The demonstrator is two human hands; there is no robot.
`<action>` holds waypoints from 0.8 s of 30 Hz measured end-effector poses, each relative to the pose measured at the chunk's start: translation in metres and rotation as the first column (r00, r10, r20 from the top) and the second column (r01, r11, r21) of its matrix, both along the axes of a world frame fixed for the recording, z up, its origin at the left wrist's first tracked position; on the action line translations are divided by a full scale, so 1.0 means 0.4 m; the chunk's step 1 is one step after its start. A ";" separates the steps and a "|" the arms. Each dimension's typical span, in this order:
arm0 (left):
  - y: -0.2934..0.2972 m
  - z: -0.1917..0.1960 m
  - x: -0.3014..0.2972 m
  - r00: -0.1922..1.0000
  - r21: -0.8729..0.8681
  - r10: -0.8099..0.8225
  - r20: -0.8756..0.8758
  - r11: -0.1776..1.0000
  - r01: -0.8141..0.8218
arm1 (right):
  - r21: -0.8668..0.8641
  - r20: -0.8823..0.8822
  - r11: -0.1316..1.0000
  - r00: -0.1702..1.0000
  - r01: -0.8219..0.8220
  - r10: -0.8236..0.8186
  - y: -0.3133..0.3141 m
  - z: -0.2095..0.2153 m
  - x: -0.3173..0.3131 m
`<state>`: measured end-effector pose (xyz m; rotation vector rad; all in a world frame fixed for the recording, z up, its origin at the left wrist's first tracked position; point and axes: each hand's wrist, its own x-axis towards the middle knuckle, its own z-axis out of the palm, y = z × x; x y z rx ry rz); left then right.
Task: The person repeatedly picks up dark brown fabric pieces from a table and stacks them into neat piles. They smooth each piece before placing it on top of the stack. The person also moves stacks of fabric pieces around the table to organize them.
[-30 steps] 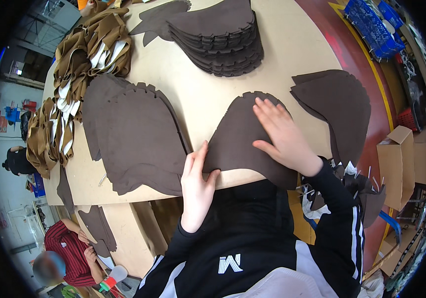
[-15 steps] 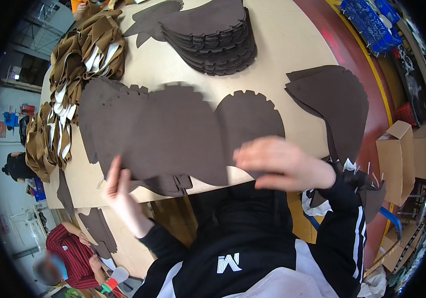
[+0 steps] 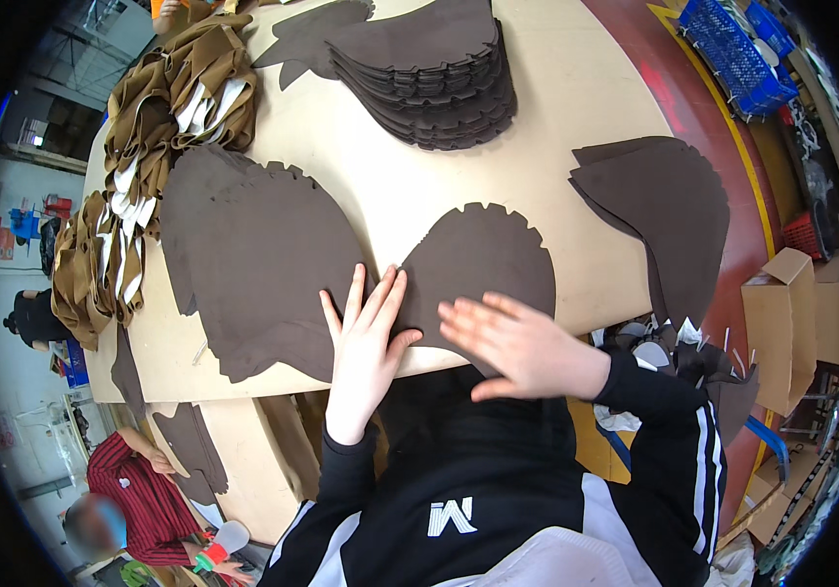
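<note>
A dark brown sheet piece with a notched, rounded top (image 3: 478, 264) lies flat in front of me at the near side of the table. My left hand (image 3: 366, 342) is at its left edge, fingers stretched out. Over the piece's lower part is my right hand (image 3: 517, 347), slightly blurred, with straight fingers and nothing in it. Whether its fingertips touch the sheet I cannot tell. Just left of my left hand lies an overlapping pile of similar dark pieces (image 3: 263, 264) with notched edges.
A thick stack of dark pieces (image 3: 419, 59) stands at the far side of the table (image 3: 556, 147). More dark pieces (image 3: 659, 210) lie at the right. Brown-and-white folded bundles (image 3: 136, 166) line the left. A person in a striped shirt (image 3: 146, 499) works at lower left.
A dark sheet in the middle has gone leftward onto the left pile. My left hand has moved right, to the remaining piece, and my right hand slightly down and left.
</note>
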<state>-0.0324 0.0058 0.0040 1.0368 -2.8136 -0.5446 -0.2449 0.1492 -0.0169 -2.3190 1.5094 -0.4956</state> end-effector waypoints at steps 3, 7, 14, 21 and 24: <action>-0.005 0.013 -0.010 0.999 0.017 -0.019 0.037 1.000 0.019 | 0.044 0.156 0.975 0.966 -0.217 0.208 0.057 0.005 0.025; -0.006 0.005 -0.015 0.997 0.082 -0.022 -0.068 0.996 0.027 | 0.587 0.520 0.754 0.851 -0.296 -0.071 0.123 0.069 -0.012; -0.012 -0.001 -0.001 0.983 0.144 -0.011 -0.184 0.989 0.038 | 0.458 0.250 0.702 0.679 0.546 -0.691 0.197 -0.020 -0.015; -0.077 0.070 0.105 0.809 0.064 0.122 -0.575 0.992 -0.105 | 0.533 0.481 0.599 0.369 0.597 -0.795 0.187 0.064 -0.016; -0.169 0.074 0.215 0.716 -0.069 0.369 -0.593 0.862 -0.502 | 0.277 0.774 0.711 0.289 0.646 -0.563 0.111 0.184 0.011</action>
